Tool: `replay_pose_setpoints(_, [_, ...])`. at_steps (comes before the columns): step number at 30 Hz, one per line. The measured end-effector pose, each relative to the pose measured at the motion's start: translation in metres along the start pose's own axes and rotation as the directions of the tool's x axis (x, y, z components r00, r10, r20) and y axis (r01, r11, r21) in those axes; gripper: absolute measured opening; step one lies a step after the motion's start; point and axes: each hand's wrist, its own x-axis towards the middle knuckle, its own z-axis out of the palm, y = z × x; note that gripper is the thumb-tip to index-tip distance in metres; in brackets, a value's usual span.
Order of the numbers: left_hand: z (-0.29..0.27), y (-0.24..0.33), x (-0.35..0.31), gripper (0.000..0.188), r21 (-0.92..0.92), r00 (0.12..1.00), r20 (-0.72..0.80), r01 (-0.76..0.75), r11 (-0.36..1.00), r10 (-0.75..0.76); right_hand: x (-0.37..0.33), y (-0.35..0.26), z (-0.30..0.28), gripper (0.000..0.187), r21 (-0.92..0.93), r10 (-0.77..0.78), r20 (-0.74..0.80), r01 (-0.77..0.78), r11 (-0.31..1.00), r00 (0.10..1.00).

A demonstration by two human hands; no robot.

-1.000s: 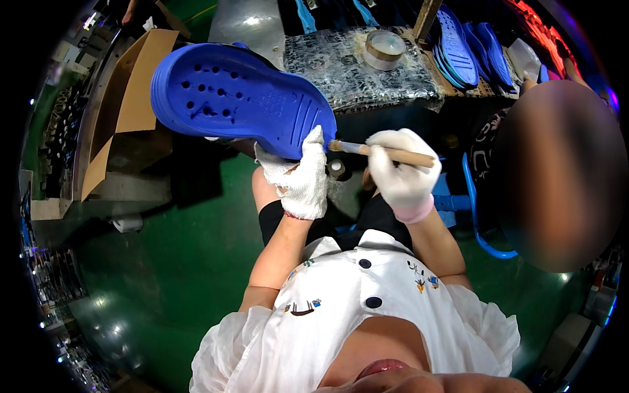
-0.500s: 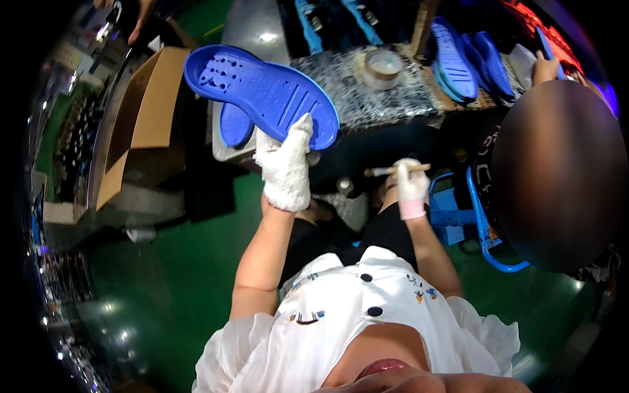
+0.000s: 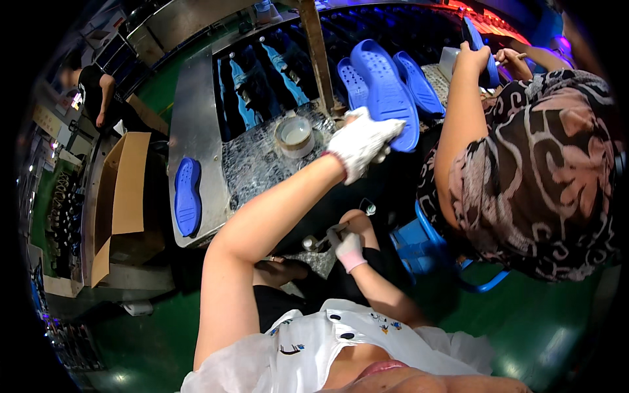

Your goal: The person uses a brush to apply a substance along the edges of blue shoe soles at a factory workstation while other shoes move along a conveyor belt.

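My left hand point(image 3: 363, 143), in a white knitted glove, is closed on the heel end of a blue shoe sole point(image 3: 383, 82), its thumb across the top face. That sole is over the bench's far right part, between a blue sole point(image 3: 352, 84) on its left and another blue sole point(image 3: 420, 84) on its right. Low over my lap, my right hand point(image 3: 348, 247), gloved in white with a pink cuff, is closed round a thin brush, mostly hidden, beside a small pale container point(image 3: 309, 243). A single blue sole point(image 3: 188, 196) lies on the metal table at the left.
A roll of clear tape point(image 3: 295, 135) sits on the plastic-wrapped bench, beside a wooden post point(image 3: 317, 56). An open cardboard box point(image 3: 128, 183) stands at left. Close on my right sits a co-worker point(image 3: 531, 170) holding a blue sole point(image 3: 483, 56). A blue stool point(image 3: 419, 249) is under them.
My left hand has carried the blue sole rightward from over the bench's left part to the soles at right. My right hand has lowered with the brush toward the container. My view has turned right.
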Motion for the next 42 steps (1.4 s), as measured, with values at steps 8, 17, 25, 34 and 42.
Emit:
replay_pose_setpoints(8, [0.047,0.001,0.149,0.025,0.204,0.991,-0.085,-0.079,0.976,0.099,0.006,0.012,0.017,0.037,0.018,-0.050,0.102,0.049,0.999,0.994])
replay_pose_setpoints(17, [0.021,0.002,0.136,0.040,0.103,0.980,-0.197,0.020,0.995,0.001,0.011,0.002,0.011,0.033,0.220,0.032,0.047,-0.041,0.975,0.998])
replay_pose_setpoints(25, [-0.143,-0.055,-0.056,0.017,0.671,0.555,-0.362,-0.403,0.623,0.749,0.020,0.003,0.010,0.036,0.101,0.050,0.088,-0.059,0.993,0.995])
replay_pose_setpoints(34, [-0.330,-0.114,-0.238,0.100,0.249,0.421,-0.891,0.765,0.594,-0.169,0.013,0.015,0.013,0.023,0.167,-0.103,0.059,0.092,0.982,0.993])
replay_pose_setpoints(42, [-0.327,-0.170,-0.266,0.060,0.149,0.368,-0.929,0.473,0.868,-0.041,0.020,0.020,0.010,0.031,0.180,-0.188,0.134,0.163,0.970,0.973])
